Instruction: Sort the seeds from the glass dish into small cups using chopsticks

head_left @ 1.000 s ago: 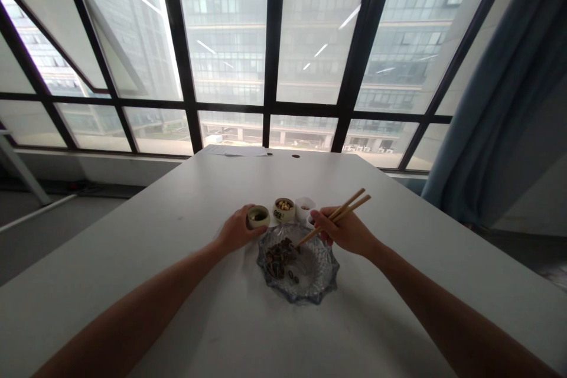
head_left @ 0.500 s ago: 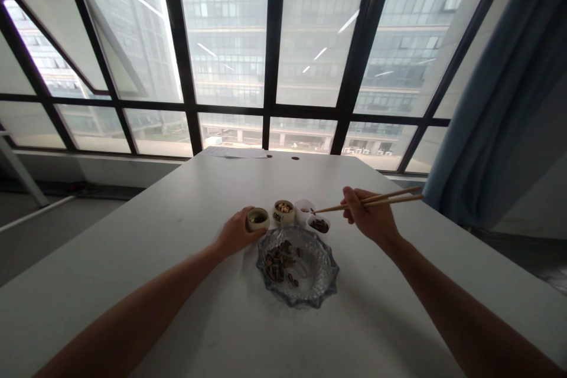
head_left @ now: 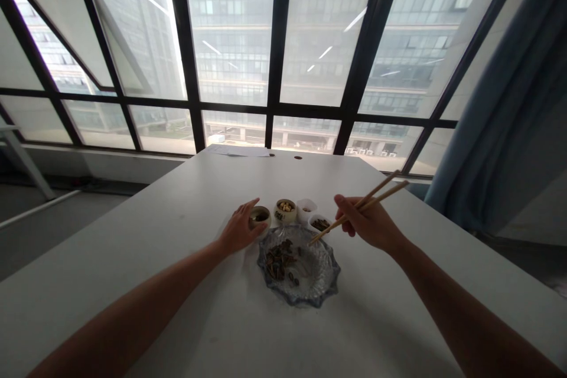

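My left hand (head_left: 239, 227) is around the left side of a small beige cup (head_left: 261, 226) with something dark inside. Its thumb lies along the cup's front, and one finger sticks up past the back rim. Wooden chopsticks (head_left: 361, 208) are gripped in my right hand (head_left: 370, 224), their tips over the right part of a scalloped glass dish (head_left: 316, 292). Brown seeds or shells (head_left: 279, 260) lie heaped on the dish's left side, with a few loose ones near its middle. I cannot make out anything between the chopstick tips.
Behind the dish stand a beige cup of pale nuts (head_left: 284, 211), a white cup (head_left: 305, 208) and a white cup of dark pieces (head_left: 319, 224). Papers (head_left: 241, 152) lie at the white table's (head_left: 195, 307) far end, before the windows. A blue curtain (head_left: 482, 124) hangs at right.
The chopstick tips have come down from the white cups to over the glass dish, and their back ends tilt higher. A finger of my left hand has lifted off the cup's rim.
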A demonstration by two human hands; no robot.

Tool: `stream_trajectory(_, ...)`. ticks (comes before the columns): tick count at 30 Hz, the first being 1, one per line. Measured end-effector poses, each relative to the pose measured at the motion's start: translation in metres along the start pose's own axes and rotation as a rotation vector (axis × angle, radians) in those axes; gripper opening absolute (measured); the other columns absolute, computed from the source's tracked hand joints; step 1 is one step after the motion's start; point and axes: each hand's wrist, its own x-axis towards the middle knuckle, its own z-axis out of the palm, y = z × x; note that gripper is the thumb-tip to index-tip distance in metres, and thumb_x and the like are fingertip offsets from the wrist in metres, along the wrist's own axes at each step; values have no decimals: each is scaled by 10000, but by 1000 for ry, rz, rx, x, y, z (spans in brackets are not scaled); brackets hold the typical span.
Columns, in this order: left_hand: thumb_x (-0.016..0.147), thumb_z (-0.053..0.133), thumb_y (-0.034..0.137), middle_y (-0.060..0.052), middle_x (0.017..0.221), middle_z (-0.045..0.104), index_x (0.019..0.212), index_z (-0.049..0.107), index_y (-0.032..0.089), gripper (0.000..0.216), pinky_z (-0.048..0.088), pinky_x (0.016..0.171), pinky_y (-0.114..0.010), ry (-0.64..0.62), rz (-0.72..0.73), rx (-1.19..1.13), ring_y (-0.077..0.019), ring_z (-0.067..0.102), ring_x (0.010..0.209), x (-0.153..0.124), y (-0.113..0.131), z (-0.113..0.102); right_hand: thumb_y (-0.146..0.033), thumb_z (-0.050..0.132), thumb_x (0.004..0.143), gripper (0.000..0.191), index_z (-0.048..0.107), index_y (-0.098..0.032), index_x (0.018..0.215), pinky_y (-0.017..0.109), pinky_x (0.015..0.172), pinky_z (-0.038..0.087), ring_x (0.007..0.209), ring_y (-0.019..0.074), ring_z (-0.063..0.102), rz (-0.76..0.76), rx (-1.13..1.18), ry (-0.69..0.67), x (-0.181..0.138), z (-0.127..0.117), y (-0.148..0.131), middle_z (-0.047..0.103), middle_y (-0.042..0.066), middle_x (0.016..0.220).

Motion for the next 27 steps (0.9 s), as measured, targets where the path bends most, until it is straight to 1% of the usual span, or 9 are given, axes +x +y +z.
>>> stream_trajectory(2, 860, 610, 435, -163, 1414, 540, 1420, 421, 161, 652, 401, 1121, -481, -14, -22, 1, -291, 511, 1297, 0, -1, 0, -816, 491, 794, 692, 606, -163, 596, 219, 359, 380, 362, 118, 499, 16, -1, -123, -1, 6, -2, 562, 33, 436)
stream_trajectory(3, 856, 613, 438, -157, 1406, 550, 1417, 425, 168, 650, 403, 1117, -484, -19, -27, 1, -291, 519, 1285, 0, -1, 1, -809, 492, 798, 685, 612, -161, 610, 217, 365, 384, 372, 118, 508, 21, -4, -155, -2, 10, -1, 571, 33, 448)
stream_trajectory(8, 846, 616, 487, -154, 1374, 580, 1418, 433, 175, 677, 412, 1095, -500, -44, -64, 7, -303, 545, 1254, 0, -1, 1, -735, 506, 835, 614, 607, -165, 629, 216, 392, 409, 393, 122, 534, 47, -38, -204, 0, 24, 12, 585, 27, 472)
stream_trajectory(12, 819, 641, 528, -166, 1346, 601, 1408, 461, 179, 708, 422, 1080, -506, -34, -113, 10, -324, 566, 1238, 0, -3, 3, -666, 489, 881, 563, 600, -174, 632, 218, 401, 413, 391, 125, 536, -1, -72, -236, -2, 30, 15, 591, 24, 462)
stream_trajectory(16, 783, 668, 576, -170, 1348, 601, 1394, 481, 185, 749, 429, 1069, -499, -21, -164, 9, -339, 576, 1229, 1, -6, 5, -677, 500, 870, 559, 609, -175, 649, 215, 387, 401, 380, 122, 526, -22, -42, -214, -4, 32, 12, 589, 18, 461)
stream_trajectory(18, 782, 666, 582, -160, 1332, 613, 1372, 501, 192, 726, 439, 1058, -483, -26, -169, -6, -332, 587, 1211, 1, -6, 5, -720, 528, 830, 588, 614, -169, 643, 216, 370, 389, 366, 121, 520, 30, 40, -167, -2, 30, 13, 585, 21, 457)
stream_trajectory(21, 785, 662, 574, -136, 1246, 657, 1320, 539, 200, 664, 471, 1015, -456, -32, -158, -32, -312, 624, 1133, 2, -5, 4, -775, 594, 741, 625, 608, -162, 621, 221, 341, 356, 330, 115, 485, 151, 243, -74, 6, 24, 19, 567, 23, 431)
stream_trajectory(24, 786, 667, 556, -107, 1170, 683, 1277, 564, 220, 603, 494, 975, -426, -25, -144, -56, -287, 646, 1071, 1, -3, 4, -776, 667, 661, 617, 595, -166, 608, 220, 317, 313, 306, 104, 432, 239, 417, -33, 14, 20, 26, 530, 8, 397)
stream_trajectory(27, 786, 671, 551, -91, 1131, 691, 1259, 571, 234, 578, 508, 951, -405, -27, -142, -72, -273, 658, 1040, 1, -1, 2, -773, 688, 636, 612, 590, -170, 599, 225, 306, 303, 299, 106, 416, 266, 446, -24, 17, 18, 27, 516, 5, 384)
